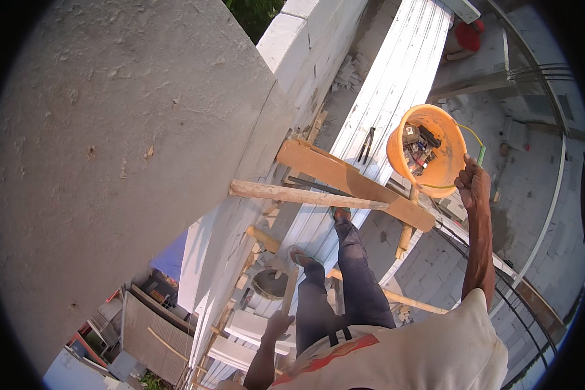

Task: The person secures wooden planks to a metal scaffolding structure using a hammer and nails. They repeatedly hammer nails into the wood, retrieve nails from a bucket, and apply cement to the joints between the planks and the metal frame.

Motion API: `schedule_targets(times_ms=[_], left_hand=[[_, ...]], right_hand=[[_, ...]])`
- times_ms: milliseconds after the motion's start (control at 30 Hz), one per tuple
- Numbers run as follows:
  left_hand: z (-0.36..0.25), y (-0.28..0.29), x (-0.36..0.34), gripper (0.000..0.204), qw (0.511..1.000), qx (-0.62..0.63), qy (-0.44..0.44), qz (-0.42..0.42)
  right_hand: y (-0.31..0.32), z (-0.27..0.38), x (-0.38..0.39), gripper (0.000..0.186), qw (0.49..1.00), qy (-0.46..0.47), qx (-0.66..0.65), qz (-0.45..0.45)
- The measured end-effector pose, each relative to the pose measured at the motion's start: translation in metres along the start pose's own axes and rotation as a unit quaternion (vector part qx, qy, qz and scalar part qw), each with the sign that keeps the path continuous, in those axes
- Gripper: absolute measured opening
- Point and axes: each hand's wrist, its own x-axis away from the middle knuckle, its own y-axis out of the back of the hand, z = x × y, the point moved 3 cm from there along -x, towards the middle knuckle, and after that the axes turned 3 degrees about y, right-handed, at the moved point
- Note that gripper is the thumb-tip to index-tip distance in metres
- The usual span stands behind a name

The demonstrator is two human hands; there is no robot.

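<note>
My right hand [472, 183] is closed on the rim of an orange bucket [448, 130], on the side nearest me. Inside the bucket lies a jumble of small tools and parts, too small to tell apart. The bucket's thin handle [472, 132], with a green grip, hangs over the right side. Low and to the left, my left hand [279, 325] is closed around the lower end of an upright wooden stick [290, 290]. A pair of dark pincers [366, 144] rests on the white ribbed planks [396, 71], left of the bucket.
A broad grey wall panel [136, 143] fills the left. Brown timber [351, 182] and a pale wooden pole [305, 194] cross ahead of my legs. A round tub [270, 284] sits near my left foot. Far below right, a person in red [468, 38] is by the block floor.
</note>
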Motion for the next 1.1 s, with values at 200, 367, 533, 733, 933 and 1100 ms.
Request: schedule_targets(times_ms=[200, 367, 533, 733, 933, 1100], left_hand=[[-0.006, 0.021, 0.032, 0.049, 0.993, 0.097, 0.037, -0.051], [0.039, 0.008, 0.049, 0.044, 0.958, 0.256, 0.102, -0.083], [0.085, -0.005, 0.068, 0.032, 0.918, 0.370, 0.063, -0.129], [0.140, -0.052, 0.080, 0.039, 0.918, 0.373, 0.090, -0.105], [0.183, -0.136, 0.102, 0.039, 0.894, 0.409, 0.114, -0.144], [0.166, -0.195, 0.140, 0.046, 0.867, 0.434, 0.159, -0.185]], right_hand=[[0.024, 0.014, 0.143, 0.020, 0.997, 0.028, -0.032, -0.057], [0.047, -0.010, 0.229, 0.025, 0.997, 0.024, -0.027, -0.062], [0.078, -0.064, 0.292, 0.024, 0.997, 0.000, -0.005, -0.080], [0.092, -0.125, 0.330, 0.023, 0.998, -0.037, 0.016, -0.041], [0.068, -0.187, 0.343, 0.026, 0.989, -0.127, 0.071, 0.017], [0.066, -0.249, 0.322, 0.026, 0.967, -0.216, 0.118, 0.065]])
